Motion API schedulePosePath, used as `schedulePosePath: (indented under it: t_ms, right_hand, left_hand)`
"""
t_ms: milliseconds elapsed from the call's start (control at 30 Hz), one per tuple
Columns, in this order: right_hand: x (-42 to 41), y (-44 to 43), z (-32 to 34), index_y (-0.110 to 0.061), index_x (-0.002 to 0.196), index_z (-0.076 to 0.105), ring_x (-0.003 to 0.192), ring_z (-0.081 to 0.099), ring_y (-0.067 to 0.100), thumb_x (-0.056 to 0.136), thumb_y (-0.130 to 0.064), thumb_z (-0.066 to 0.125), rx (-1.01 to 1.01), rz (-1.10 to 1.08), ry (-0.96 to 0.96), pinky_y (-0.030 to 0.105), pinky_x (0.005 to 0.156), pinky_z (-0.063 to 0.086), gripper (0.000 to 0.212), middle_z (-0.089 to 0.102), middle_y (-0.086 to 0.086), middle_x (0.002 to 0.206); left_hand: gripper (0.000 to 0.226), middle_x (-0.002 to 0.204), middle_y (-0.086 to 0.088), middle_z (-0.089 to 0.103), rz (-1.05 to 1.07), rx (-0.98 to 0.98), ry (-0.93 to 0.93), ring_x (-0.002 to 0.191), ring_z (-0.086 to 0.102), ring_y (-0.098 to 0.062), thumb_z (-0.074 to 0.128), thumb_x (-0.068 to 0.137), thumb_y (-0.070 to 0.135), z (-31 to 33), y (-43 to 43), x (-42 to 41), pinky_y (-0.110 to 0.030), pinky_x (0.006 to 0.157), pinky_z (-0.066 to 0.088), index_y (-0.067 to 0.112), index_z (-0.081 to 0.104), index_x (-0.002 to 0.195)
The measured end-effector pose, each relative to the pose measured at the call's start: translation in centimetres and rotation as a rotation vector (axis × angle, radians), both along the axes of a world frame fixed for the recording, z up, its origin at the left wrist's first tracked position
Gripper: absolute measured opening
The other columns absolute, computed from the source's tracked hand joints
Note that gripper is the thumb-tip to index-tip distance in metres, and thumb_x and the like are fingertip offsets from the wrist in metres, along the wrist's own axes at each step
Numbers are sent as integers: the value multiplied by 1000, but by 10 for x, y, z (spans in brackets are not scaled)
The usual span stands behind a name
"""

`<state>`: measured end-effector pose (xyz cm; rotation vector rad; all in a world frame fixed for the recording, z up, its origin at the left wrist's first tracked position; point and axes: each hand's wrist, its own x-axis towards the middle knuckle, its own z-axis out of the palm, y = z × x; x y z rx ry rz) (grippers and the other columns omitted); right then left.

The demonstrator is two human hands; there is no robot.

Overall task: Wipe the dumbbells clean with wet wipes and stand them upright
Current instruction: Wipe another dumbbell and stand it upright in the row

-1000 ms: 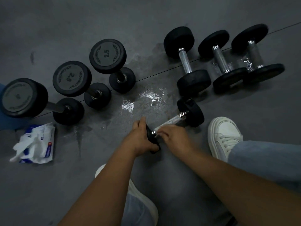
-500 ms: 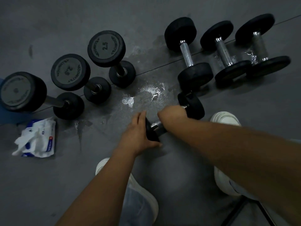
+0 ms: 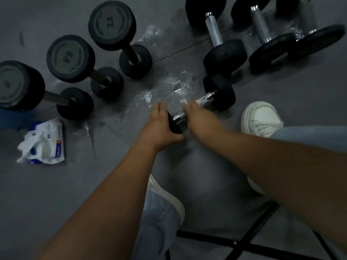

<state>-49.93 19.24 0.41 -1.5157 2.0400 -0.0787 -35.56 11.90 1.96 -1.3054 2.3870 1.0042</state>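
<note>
While wiping the bar, hold the dumbbell [image 3: 205, 98] pinned flat on the floor [image 3: 75, 184].

Left hand [image 3: 161, 128] clasped over the near black end, pressing it down; right hand [image 3: 199, 119] closed round the bar with a white wipe [image 3: 185, 102] under the fingers. Slide the wipe along the full bar toward the far end, roll the dumbbell a little with the left hand to reach the underside, then rub both ends. Press gently near the wet patch [image 3: 165, 85] just beyond, probably slippery. Farther off, standing dumbbells [image 3: 70, 59] at left, seemingly finished, and lying dumbbells [image 3: 261, 30] at right, not yet upright.
</note>
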Motion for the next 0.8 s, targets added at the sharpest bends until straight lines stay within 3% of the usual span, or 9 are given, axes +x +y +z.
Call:
schedulePosePath:
  t_ms: [100,200,333,433,533,667,800]
  right_hand:
    - [-7,-3,-2,-23,123,57,107,60,30,94,-26,38,-113,64,-49,39,83,52,34,57,7,124]
    - [-16,-3,-7,-19,123,58,113,58,30,90,-14,44,-147,-127,4,41,90,51,36,58,9,126]
    - [-10,-7,-2,-20,113,65,102,61,28,91,-15,50,-141,12,-85,36,82,51,27,63,7,112]
    - [-19,-8,-4,-20,136,52,119,54,29,88,-7,46,-147,-205,-91,36,95,47,50,54,8,133]
    - [-8,-2,-8,-20,144,40,123,50,31,90,-9,44,-43,-97,-26,39,91,48,56,41,5,144]
    - [-18,-6,-6,-22,134,45,118,53,32,87,-14,50,-49,-48,2,43,89,51,48,46,5,133]
    - [-14,13,-15,-22,150,18,123,47,30,81,-9,58,-16,18,54,43,86,52,81,16,0,155]
  left_hand:
    - [139,163,-8,7,-41,-38,-90,147,20,-28,93,52,46,-2,6,0,-47,114,34,12,7,156]
    - [135,162,-6,10,-18,-45,-79,146,23,-28,93,54,40,1,5,-1,-47,113,35,13,9,156]
    - [132,160,-4,13,-2,-21,-79,144,27,-28,92,55,37,1,0,-5,-48,110,38,14,11,156]
    - [132,160,-3,13,-1,-16,-72,144,27,-26,93,55,37,0,-1,-4,-46,111,38,15,10,156]
    - [132,159,-2,13,-5,-22,-67,143,29,-25,92,55,37,0,-2,-3,-42,110,39,15,10,156]
    - [127,158,-4,18,-11,-26,-63,139,35,-26,91,55,37,3,-1,-1,-40,106,42,16,14,154]
    - [127,157,-4,19,-25,-3,-74,139,35,-24,91,55,40,3,-6,-1,-40,107,42,16,15,154]
